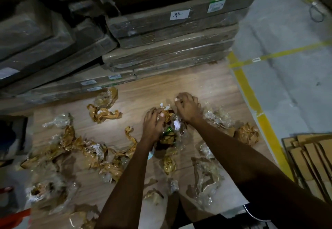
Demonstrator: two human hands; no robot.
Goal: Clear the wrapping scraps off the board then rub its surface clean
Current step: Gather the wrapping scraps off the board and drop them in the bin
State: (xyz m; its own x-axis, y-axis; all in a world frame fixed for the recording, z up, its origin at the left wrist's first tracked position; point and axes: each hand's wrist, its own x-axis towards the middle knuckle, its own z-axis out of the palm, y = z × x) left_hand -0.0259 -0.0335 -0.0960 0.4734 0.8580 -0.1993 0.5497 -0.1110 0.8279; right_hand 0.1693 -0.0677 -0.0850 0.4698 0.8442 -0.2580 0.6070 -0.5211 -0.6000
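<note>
Over the wood-grain board point(179, 87), both hands' point(152, 123) point(188, 108) grip clamps one wad of wrapping scraps point(170, 124).

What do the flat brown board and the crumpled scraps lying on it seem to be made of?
Flat brown board: apparently wood or wood-look laminate, smooth, with printed-looking grain lines. Crumpled tan scraps: likely brown packing tape or paper, creased and slightly shiny. Clear crumpled scraps: thin plastic film, see-through with glints.

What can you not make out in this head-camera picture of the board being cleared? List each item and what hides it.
- Board: its near and left edges, cut off by the frame and covered by wrapping scraps.
- Bundle between left hand and right hand: contents hidden by the fingers.
- Label on stacked cartons: writing too small and dim.
</note>
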